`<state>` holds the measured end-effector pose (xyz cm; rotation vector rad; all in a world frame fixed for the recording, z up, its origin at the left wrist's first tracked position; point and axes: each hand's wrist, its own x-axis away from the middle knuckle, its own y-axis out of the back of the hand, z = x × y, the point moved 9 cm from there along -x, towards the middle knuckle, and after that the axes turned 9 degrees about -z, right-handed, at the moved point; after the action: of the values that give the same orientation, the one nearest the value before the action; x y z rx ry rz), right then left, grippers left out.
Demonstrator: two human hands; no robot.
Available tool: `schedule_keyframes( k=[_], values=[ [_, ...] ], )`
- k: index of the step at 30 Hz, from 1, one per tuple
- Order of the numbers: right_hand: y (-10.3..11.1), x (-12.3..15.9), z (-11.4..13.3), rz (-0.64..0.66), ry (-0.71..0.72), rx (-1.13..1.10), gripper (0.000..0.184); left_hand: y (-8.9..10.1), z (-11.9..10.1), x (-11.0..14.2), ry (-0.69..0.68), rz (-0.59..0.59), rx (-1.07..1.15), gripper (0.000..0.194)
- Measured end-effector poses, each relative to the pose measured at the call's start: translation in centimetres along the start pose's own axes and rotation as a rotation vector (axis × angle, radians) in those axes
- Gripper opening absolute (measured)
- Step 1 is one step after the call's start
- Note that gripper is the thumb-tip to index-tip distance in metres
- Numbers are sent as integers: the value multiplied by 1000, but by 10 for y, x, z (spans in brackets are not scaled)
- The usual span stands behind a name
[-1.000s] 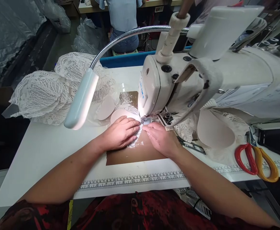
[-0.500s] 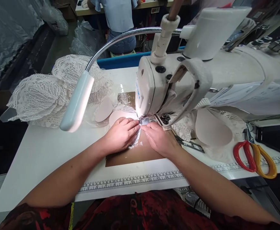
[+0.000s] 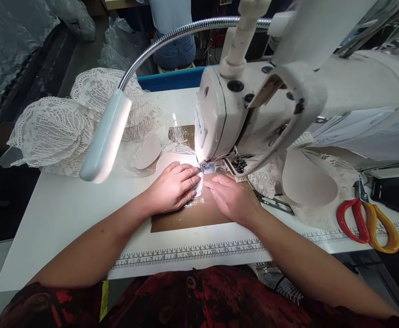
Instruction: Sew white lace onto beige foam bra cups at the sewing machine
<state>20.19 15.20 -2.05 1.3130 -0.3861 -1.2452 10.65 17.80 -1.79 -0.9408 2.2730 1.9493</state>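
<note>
My left hand (image 3: pixel 177 187) lies with outstretched fingers on a white lace-edged piece (image 3: pixel 198 186), just left of the sewing machine's needle area (image 3: pixel 202 167). Beyond those fingers a pale foam cup (image 3: pixel 173 159) rests on the bed, partly covered by my hand. My right hand (image 3: pixel 235 196) lies low over the brown plate (image 3: pixel 192 223), its fingers extended toward the needle and a small gap from the white piece. I see nothing held in it. The sewing machine head (image 3: pixel 216 114) stands over the work, its lower end brightly lit.
A lamp (image 3: pixel 106 136) on a bendy neck hangs at left before stacked lace cups (image 3: pixel 55 132). To the right lie dark thread snips (image 3: pixel 274 202), another foam cup (image 3: pixel 308 177) and red-and-yellow scissors (image 3: pixel 353 221). A ruler strip (image 3: pixel 189 253) runs along the front edge. A person (image 3: pixel 173 27) sits beyond.
My right fingertips have drawn back a little from the needle and the white piece. The left hand stays nearly in place. The whole view has shifted slightly, with the machine head looking larger.
</note>
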Motion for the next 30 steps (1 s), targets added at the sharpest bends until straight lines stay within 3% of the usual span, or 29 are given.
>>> schedule_keyframes(
  k=[10,30],
  values=[
    [-6,6,22,106,175,19,27,-2,0,1,11,10,-16,37],
    [-3,6,17,35,157,78,23,-4,-3,-5,37,60,-85,37]
  ],
)
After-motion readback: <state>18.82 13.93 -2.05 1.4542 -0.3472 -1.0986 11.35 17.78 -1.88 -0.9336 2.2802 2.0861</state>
